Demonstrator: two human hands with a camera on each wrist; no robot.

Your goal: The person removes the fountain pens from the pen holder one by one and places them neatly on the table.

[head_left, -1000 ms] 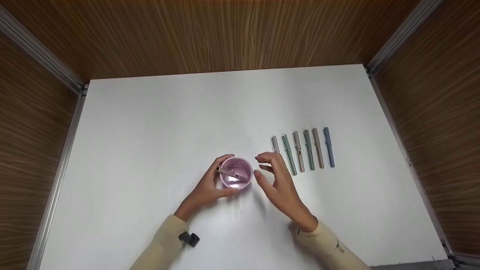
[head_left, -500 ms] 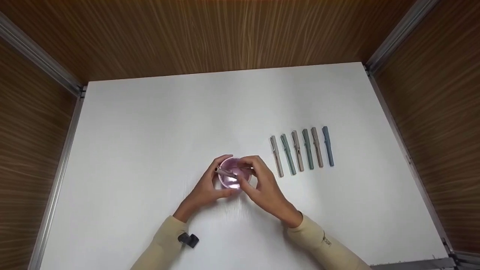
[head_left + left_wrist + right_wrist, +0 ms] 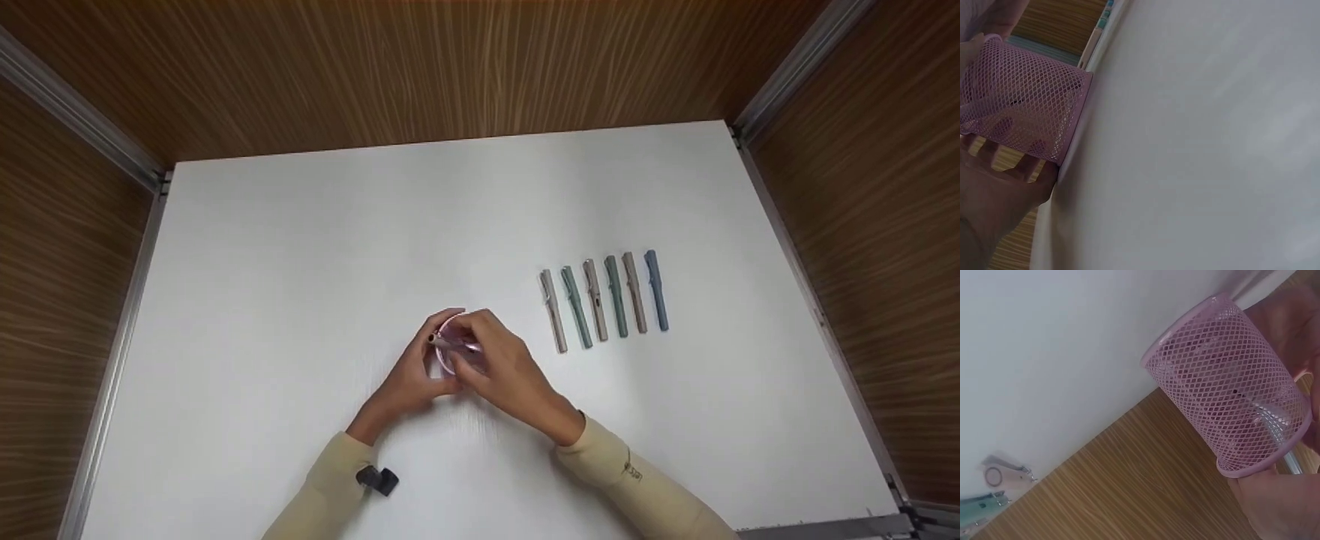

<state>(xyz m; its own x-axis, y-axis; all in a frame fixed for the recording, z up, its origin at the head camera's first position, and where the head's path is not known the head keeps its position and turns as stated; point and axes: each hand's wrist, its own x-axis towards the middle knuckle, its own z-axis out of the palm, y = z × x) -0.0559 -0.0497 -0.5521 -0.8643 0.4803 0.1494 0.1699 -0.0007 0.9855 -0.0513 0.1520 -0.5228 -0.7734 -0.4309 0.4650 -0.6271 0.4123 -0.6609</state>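
A pink mesh pen cup (image 3: 1224,382) stands upright on the white table, its rim facing up in the head view. My left hand (image 3: 409,382) holds the cup's left side, thumb near, fingers round the far side; the left wrist view shows those fingers (image 3: 1027,166) behind the mesh. One grey-tan pen (image 3: 439,342) leans inside with its end sticking out over the left rim. From the right, my right hand (image 3: 514,367) reaches over the mouth, thumb and fingertips pinching the pen at the rim. The hand hides most of the cup's opening.
To the right, several capped pens lie in a neat row, from a light beige pen (image 3: 553,311) and a green pen (image 3: 576,306) to a blue pen (image 3: 656,290). Wood-grain panels (image 3: 480,71) enclose the white table (image 3: 337,240). A black clip (image 3: 377,478) hangs at the left sleeve.
My right hand has moved left from beside the cup to over its mouth, closing its fingers at the pen. The left hand and the cup have stayed nearly where they were.
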